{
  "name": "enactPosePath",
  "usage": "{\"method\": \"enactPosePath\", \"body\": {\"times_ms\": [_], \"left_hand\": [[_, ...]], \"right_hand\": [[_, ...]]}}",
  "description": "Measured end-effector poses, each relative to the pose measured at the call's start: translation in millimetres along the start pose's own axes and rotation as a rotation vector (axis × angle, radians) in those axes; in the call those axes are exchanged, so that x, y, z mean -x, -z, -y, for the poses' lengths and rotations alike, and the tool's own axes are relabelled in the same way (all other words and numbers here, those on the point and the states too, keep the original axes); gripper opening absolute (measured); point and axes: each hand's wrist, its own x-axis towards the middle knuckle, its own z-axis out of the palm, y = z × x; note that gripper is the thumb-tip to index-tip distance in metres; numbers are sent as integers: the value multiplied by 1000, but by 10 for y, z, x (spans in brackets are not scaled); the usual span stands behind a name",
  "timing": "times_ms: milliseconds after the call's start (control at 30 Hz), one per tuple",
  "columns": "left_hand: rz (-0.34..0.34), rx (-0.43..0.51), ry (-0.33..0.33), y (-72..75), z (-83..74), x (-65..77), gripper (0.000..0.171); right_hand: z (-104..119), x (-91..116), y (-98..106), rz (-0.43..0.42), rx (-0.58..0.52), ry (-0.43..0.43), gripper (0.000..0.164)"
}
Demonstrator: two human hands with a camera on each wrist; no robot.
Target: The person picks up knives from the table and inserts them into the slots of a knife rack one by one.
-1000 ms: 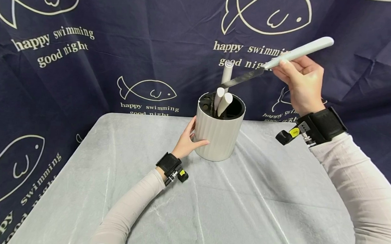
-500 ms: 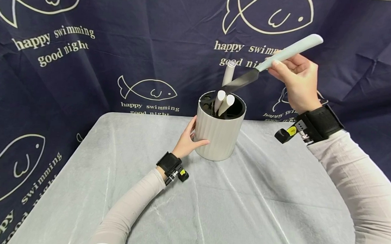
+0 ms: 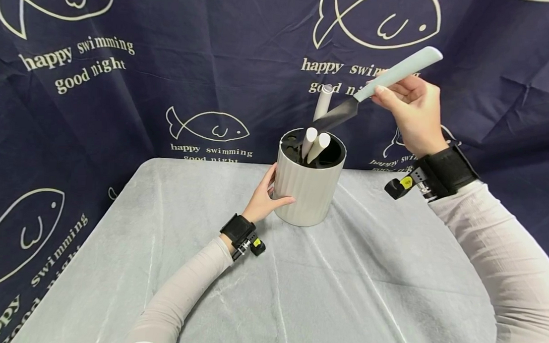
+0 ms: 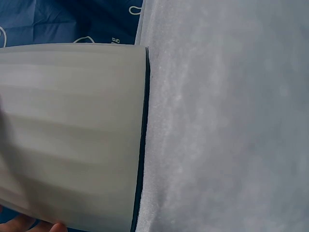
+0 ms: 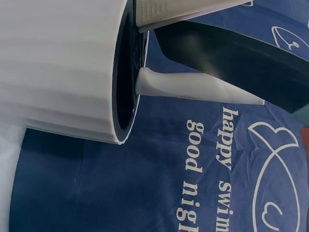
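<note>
A white ribbed knife block (image 3: 306, 195) with a black slotted top stands upright on the table. My left hand (image 3: 261, 199) holds its left side, thumb across the front and fingers behind; in the left wrist view fingertips (image 4: 59, 227) show at the block's edge. My right hand (image 3: 419, 113) pinches the pale blue handle of a knife (image 3: 398, 74) near the blade. This knife slants down to the left, its dark blade (image 5: 231, 60) overlapping the block's top behind two white handles. Its tip is hidden in the head view but visible outside the block in the right wrist view.
Three white handles stick up from the block, the rear handle (image 3: 323, 103) standing tallest. A pale grey marbled cloth covers the table (image 3: 325, 289). Close behind hangs a navy curtain (image 3: 205, 68) with white fish prints, also at the left and right.
My right hand has moved left and slightly down with the knife. The blade has turned so more of its flat side shows. My left hand and the block stay in place.
</note>
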Motion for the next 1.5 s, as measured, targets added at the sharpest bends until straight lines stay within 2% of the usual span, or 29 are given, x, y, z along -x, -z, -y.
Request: {"method": "enactPosePath", "body": {"times_ms": [200, 500, 767, 1100, 1500], "left_hand": [[3, -4, -24, -4, 5, 3, 102], [-4, -6, -15, -16, 22, 20, 101], [-5, -11, -15, -24, 21, 26, 101], [-11, -10, -23, -18, 27, 17, 102], [-9, -12, -21, -7, 10, 18, 101]], "right_hand": [[10, -18, -16, 24, 95, 25, 18], [36, -39, -27, 48, 129, 11, 18], [52, -41, -55, 63, 222, 39, 19], [62, -69, -102, 82, 276, 56, 21], [28, -127, -152, 108, 330, 9, 21]]}}
